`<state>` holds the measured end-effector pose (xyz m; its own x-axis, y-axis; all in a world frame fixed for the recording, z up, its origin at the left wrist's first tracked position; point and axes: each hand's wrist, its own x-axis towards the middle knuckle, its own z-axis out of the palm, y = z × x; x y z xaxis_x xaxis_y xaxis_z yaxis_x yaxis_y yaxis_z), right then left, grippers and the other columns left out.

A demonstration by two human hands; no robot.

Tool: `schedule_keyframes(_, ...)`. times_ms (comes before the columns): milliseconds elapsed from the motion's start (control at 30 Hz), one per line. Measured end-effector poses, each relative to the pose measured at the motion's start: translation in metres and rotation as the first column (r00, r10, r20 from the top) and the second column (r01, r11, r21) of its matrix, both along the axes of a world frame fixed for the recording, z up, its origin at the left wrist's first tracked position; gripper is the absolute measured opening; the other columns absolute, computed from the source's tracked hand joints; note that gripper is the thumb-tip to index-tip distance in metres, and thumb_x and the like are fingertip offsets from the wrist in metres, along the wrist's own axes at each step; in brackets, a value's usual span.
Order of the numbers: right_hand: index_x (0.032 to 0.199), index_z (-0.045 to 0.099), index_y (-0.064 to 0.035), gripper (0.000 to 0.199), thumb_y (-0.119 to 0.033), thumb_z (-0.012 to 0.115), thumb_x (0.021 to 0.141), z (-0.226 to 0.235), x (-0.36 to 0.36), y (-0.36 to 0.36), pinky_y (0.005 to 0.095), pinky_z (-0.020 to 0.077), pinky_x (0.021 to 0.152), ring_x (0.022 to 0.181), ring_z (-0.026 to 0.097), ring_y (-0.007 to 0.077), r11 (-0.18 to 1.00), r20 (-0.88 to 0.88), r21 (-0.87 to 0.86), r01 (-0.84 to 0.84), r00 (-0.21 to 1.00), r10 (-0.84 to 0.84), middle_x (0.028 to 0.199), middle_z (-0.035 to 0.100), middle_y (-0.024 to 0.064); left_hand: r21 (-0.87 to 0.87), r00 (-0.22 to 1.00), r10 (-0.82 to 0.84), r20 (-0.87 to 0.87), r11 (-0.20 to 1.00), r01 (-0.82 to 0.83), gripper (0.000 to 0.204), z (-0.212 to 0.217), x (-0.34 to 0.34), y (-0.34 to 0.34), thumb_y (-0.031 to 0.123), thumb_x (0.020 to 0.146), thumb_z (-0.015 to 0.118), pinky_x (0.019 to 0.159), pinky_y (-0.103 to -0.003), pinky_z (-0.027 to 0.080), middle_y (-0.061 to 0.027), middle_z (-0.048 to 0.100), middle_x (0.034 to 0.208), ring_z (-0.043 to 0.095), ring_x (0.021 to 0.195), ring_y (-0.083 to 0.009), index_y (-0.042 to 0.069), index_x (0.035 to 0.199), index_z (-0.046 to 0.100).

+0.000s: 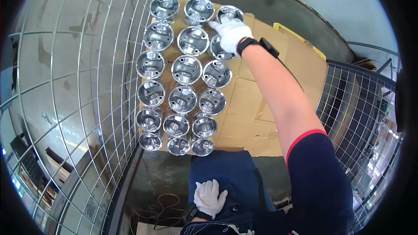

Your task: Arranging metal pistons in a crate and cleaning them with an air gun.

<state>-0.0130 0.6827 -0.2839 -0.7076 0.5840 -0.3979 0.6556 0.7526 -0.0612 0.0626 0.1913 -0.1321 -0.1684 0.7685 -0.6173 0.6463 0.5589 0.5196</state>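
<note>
In the head view, eighteen shiny metal cups (186, 70) are set out in three lines of six, to the left of and nearer than the right hand (233, 34). Inside them, ridges and small round holes are seen. The far corner cup (231, 10) is touched by the right hand's gloved fingers, which are bent over its rim; whether it is gripped cannot be told. The next cup (221, 50), just below that hand, is partly hidden by it. A dark band (247, 45) is worn at its wrist.

The cups are held up by a brown cardboard sheet (252, 117), left bare below the right hand. A yellow strip (318, 52) is seen along its edge, to the right of that hand.

The left hand (210, 198), also gloved in white, is laid on blue trousers (224, 161), its fingers a little apart. Beside it, to the left, a thin cable (178, 201) is looped. Well left of both hands, a wire fence (54, 32) is seen; past the right hand, grey floor (270, 4) is shown.
</note>
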Motion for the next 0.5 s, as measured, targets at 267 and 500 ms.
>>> schedule_keyframes(267, 0.149, 0.042, -0.0154, 0.062, -0.033, 0.059, 0.093, 0.055, 0.138, -0.15, 0.0476, 0.045, 0.105, 0.126, 0.054, 0.0389, 0.715, -0.066, -0.461, 0.526, 0.783, -0.618, 0.135, 0.057, 0.0221, -0.127, 0.99, -0.137, -0.014, 0.983, 0.134, 0.057, -0.007, 0.006, -0.01, 0.05, 0.084, 0.065, 0.105, -0.051, 0.04, -0.0121, 0.066, 0.112, 0.06, 0.111, -0.0325, 0.005, 0.119, 0.066)
schedule_keyframes(500, 0.11, 0.073, -0.0098, 0.028, -0.024, 0.063, 0.087, 0.084, 0.417, -0.37, 0.0466, 0.0532, 0.089, 0.105, 0.068, 0.032, 0.5, 0.531, -0.811, 0.303, 0.741, 0.411, 0.112, 0.072, 0.0158, -0.303, 0.928, -0.365, 0.077, 0.878, 0.371, 0.048, 0.023, 0.0, 0.018, 0.054, 0.088, 0.059, 0.1, -0.046, 0.046, -0.0148, 0.071, 0.112, 0.063, 0.112, -0.0341, 0.012, 0.109, 0.069)
